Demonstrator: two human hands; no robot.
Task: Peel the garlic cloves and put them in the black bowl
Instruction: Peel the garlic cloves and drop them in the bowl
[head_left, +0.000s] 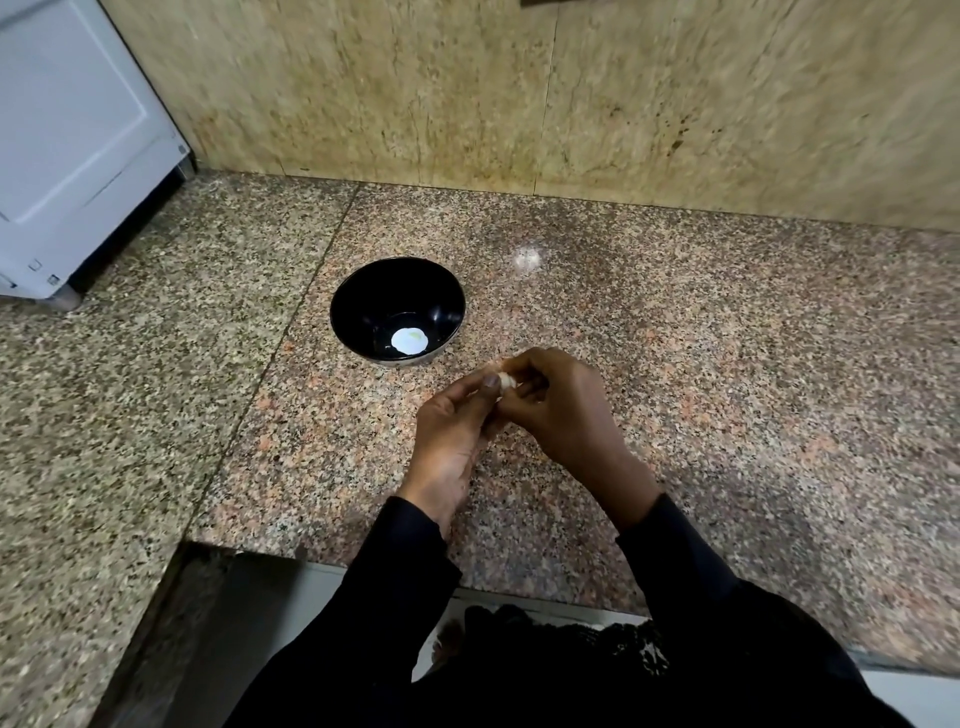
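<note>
Nearest the counter's front edge, two black sleeves (670, 551) reached in over the speckled granite counter (727, 364). The left hand (452, 441) and the right hand (561, 410) met above the middle of the counter, fingers of both curled and pinching a small pale garlic clove (505, 382) between them. Just beyond the hands, toward the back wall, the black bowl (363, 296) stood on the counter with a bright white patch at its bottom; whether that was a peeled clove or a reflection could not be told. A white appliance (72, 140) stood at the far left corner.
</note>
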